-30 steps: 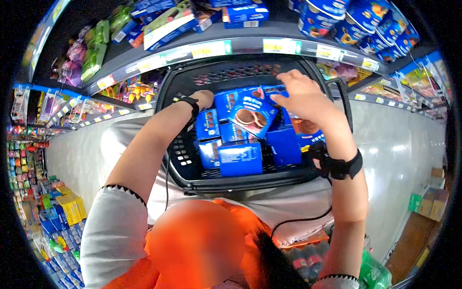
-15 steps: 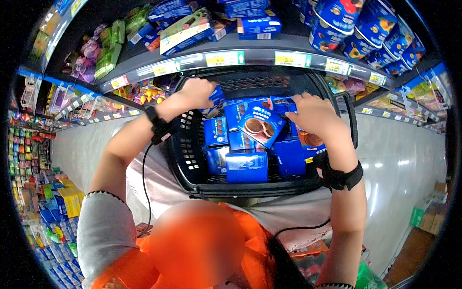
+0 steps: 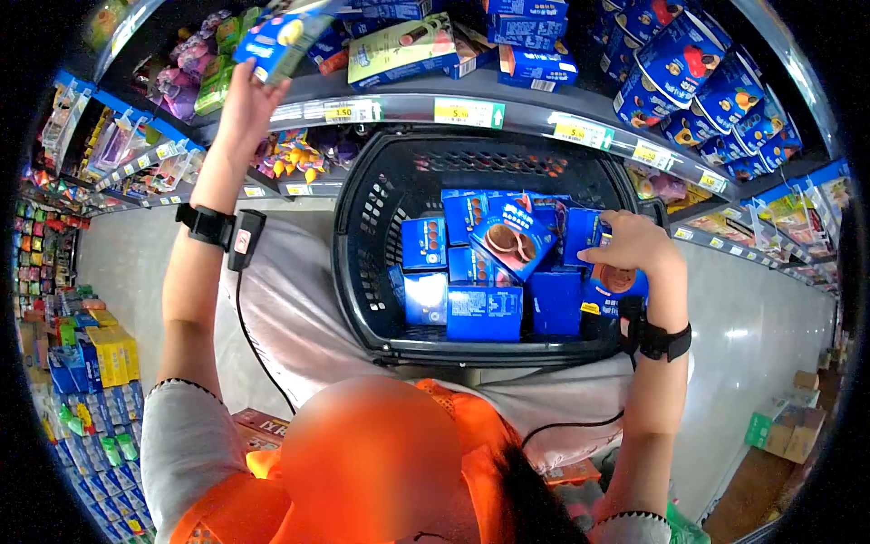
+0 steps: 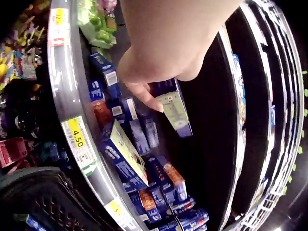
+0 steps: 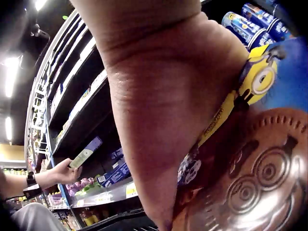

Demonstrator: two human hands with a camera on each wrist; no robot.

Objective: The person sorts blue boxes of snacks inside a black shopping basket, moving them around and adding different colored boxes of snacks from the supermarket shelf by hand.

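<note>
In the head view my left hand (image 3: 249, 104) reaches over the shelf at upper left and grips a blue snack box (image 3: 281, 41). The left wrist view shows the thumb along the pale green side (image 4: 175, 115) of that box. My right hand (image 3: 642, 249) is at the right side of the black shopping basket (image 3: 362, 313). Its thumb and bent fingers hold the top of a blue cookie box (image 3: 616, 281) with a brown cookie picture. A yellow cartoon figure (image 5: 260, 79) on that box shows in the right wrist view; the fingertips are hidden there.
Several blue cookie boxes (image 3: 485, 313) stand and lie in the basket. On the shelf are more boxes (image 3: 399, 50), purple and green packs (image 3: 186, 68) at left and blue tubs (image 3: 684, 63) at right. Price tags (image 3: 467, 112) line the shelf edge.
My left hand has risen out of the basket with a blue box and moved left and up over the shelf. The right hand has come down onto the cookie box.
</note>
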